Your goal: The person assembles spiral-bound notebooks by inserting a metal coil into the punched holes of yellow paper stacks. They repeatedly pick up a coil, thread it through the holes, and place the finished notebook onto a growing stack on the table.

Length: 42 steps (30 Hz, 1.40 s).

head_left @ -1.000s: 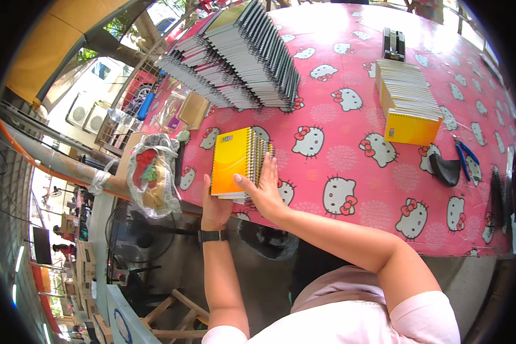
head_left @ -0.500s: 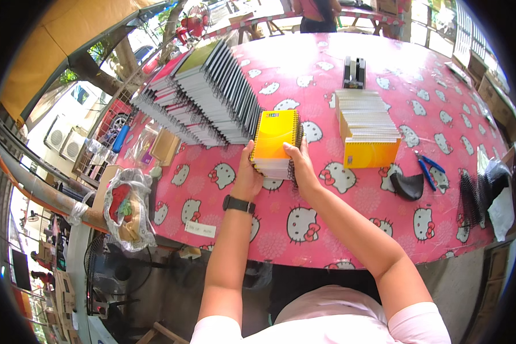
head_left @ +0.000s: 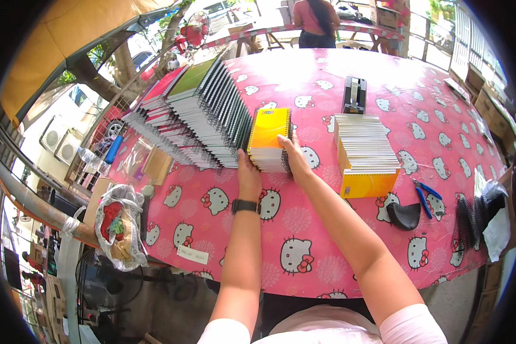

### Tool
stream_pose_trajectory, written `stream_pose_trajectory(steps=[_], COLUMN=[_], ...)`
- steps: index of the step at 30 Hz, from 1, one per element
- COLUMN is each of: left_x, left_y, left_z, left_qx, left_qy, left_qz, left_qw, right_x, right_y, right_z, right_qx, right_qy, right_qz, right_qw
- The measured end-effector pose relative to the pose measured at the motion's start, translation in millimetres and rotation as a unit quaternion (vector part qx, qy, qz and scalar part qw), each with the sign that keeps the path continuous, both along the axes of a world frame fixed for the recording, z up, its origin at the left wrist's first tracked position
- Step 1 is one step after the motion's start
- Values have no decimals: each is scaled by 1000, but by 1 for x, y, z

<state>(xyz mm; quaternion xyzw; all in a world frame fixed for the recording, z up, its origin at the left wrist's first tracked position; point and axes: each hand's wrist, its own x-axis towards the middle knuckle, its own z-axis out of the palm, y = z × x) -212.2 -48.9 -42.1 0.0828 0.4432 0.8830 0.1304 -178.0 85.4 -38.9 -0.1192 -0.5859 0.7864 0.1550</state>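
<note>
Your yellow notebook stack (head_left: pixel 268 140) has travelled since a second ago: back then you held it upright near the worktop's front edge, and half a second ago it was nearer the middle; it now rests flat on the pink patterned worktop (head_left: pixel 304 229), touching the right end of the long fanned row of spiral notebooks (head_left: pixel 195 114). Both arms have stretched further forward with it.

Your left hand (head_left: pixel 247 172) presses against the stack's near left corner, fingers closed onto its edge. Your right hand (head_left: pixel 292 156) wraps its near right side, fingers curled over the spiral binding. Both hands are gripping the stack.

Counting what lies about: one fanned row of notebooks on your left, too many to number; one stack under your hands; one second pile of yellow-covered notebooks (head_left: pixel 366 155) well apart on your right. Behind that pile sits one black tape dispenser (head_left: pixel 354 94). Right of it lie one pair of blue-handled pliers (head_left: pixel 425 194), one dark curved object (head_left: pixel 404 215), and a bundle of black spiral coils (head_left: pixel 470 221) at the worktop's right rim. One plastic bag (head_left: pixel 117 226) hangs off the left edge.
</note>
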Motion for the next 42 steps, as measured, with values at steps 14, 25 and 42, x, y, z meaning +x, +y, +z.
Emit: stream_pose_trajectory(steps=[14,25,42], left_x=[31,59,56], left_y=[-19,-16,-18], left_z=[-5,-12,-12], left_qx=[-65,-112,-100], left_qy=[13,0,1], left_qz=[42,122,79], left_qw=[997,986,992], right_x=[17,33,28], right_y=[-15,-27,-4], right_z=[-12,-25,1], right_qx=[45,25,-56], right_qy=[51,47,32], right_qz=[25,11,53], right_qw=[997,999,996])
